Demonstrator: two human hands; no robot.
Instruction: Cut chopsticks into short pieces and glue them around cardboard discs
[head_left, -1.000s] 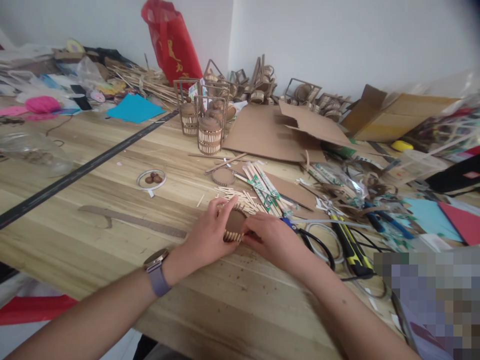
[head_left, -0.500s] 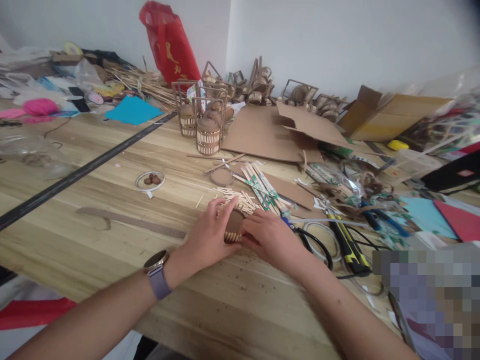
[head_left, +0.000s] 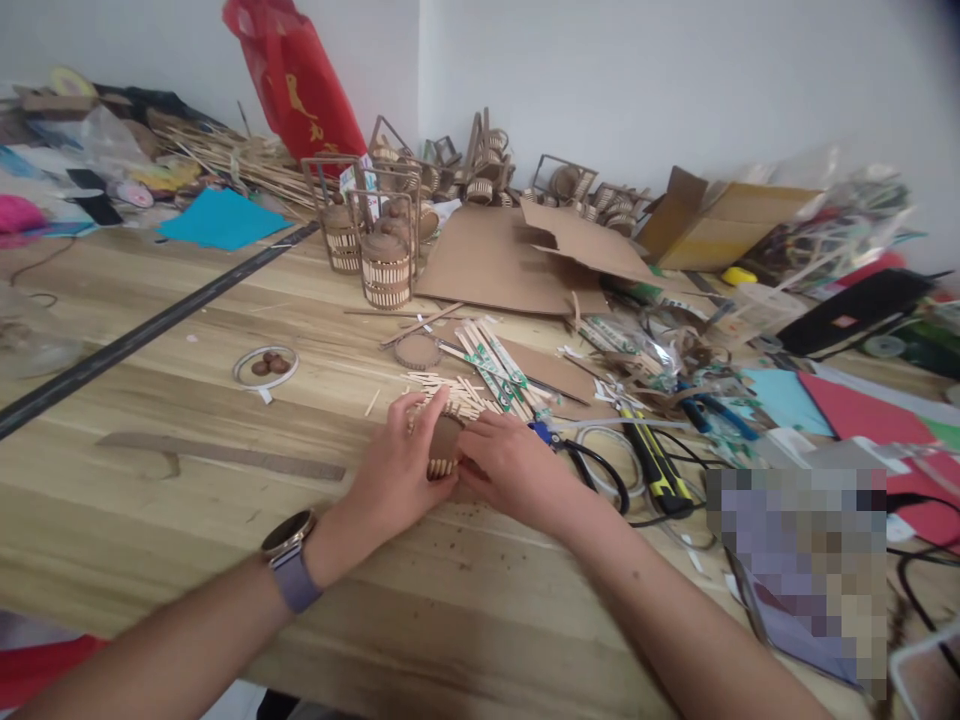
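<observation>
Left wrist: a round dark-faced watch (head_left: 287, 533) is being worn.
Left hand (head_left: 394, 455): wrapped round the left side of a shallow round brown cardboard piece (head_left: 448, 437) edged with pale sticks, so yeah, it's held.
Right hand (head_left: 511, 465): curled in at the piece's right rim; fingertips are hidden, so whether anything's pinched can't be told.
What's changed: mostly just the view, swung rightward; the piece is kept between both hands, so the rim work seems stuck on one spot.
Short pale wooden sticks (head_left: 459, 393): heaped just beyond the piece.
Small brown-and-cream handled baskets (head_left: 386, 272): left standing farther back.
Red bag with gold lettering (head_left: 304, 100): propped behind.
</observation>
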